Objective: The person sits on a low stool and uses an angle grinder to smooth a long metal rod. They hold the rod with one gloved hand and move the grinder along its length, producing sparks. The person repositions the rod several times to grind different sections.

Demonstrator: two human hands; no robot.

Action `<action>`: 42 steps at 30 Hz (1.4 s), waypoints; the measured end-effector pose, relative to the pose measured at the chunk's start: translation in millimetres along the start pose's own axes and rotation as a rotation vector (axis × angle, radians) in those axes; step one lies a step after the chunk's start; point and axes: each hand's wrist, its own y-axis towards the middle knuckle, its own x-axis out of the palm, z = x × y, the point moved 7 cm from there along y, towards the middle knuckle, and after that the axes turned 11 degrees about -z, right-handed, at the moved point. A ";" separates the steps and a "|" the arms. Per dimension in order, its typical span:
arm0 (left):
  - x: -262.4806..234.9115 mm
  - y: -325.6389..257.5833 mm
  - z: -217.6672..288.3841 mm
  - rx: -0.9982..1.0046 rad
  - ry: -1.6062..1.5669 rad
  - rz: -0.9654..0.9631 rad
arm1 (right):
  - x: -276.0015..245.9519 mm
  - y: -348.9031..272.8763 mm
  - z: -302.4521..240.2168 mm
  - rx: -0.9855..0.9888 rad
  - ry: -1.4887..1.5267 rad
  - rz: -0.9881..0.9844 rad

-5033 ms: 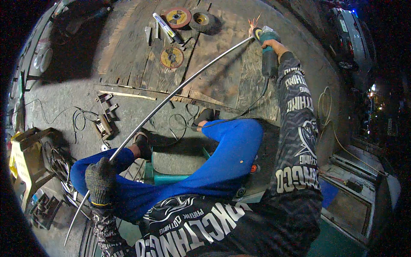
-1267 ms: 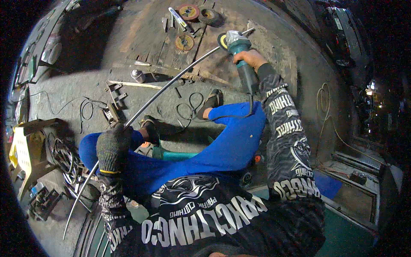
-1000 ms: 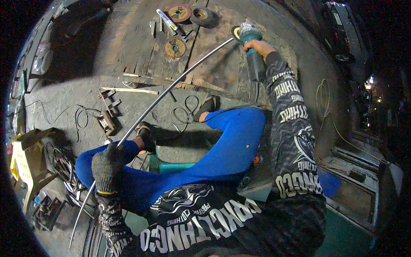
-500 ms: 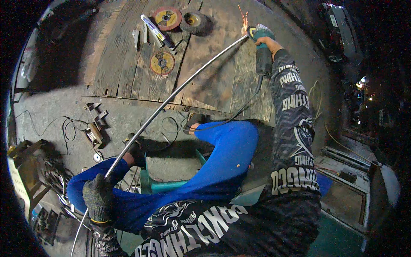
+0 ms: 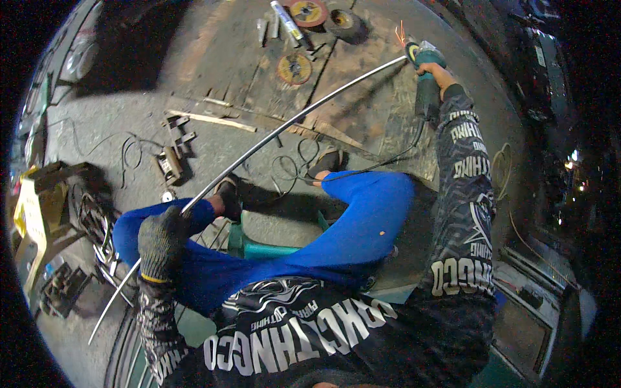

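My left hand [image 5: 162,246], in a dark grey knit glove, is closed around a long thin metal rod [image 5: 284,128] near its lower end, by my left knee. The rod slants up and right over the floor and a wooden board [image 5: 259,94]. Its far end meets the disc of a teal and black angle grinder [image 5: 427,97]. Bare-skinned, my right hand [image 5: 435,72] is wrapped round the grinder, arm stretched far forward. Orange sparks [image 5: 400,33] fly up from the contact. The exact spot where disc and rod touch is too small to make out.
On the board lie a yellow-centred disc [image 5: 294,69], a reddish disc [image 5: 307,12], a dark wheel [image 5: 343,24] and a white-blue marker [image 5: 290,23]. The grinder's cord [image 5: 388,157] trails toward my feet. Metal brackets [image 5: 170,165] and a yellowish metal frame [image 5: 37,223] stand left.
The whole view has shifted, so the board and grinder appear further right. More of the rod's lower end shows. The sparks look smaller; both hands keep their holds.
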 end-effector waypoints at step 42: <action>18.5 -34.8 -8.5 -0.036 -0.082 -0.108 | 375.3 -252.1 -49.9 -0.293 -0.654 -0.457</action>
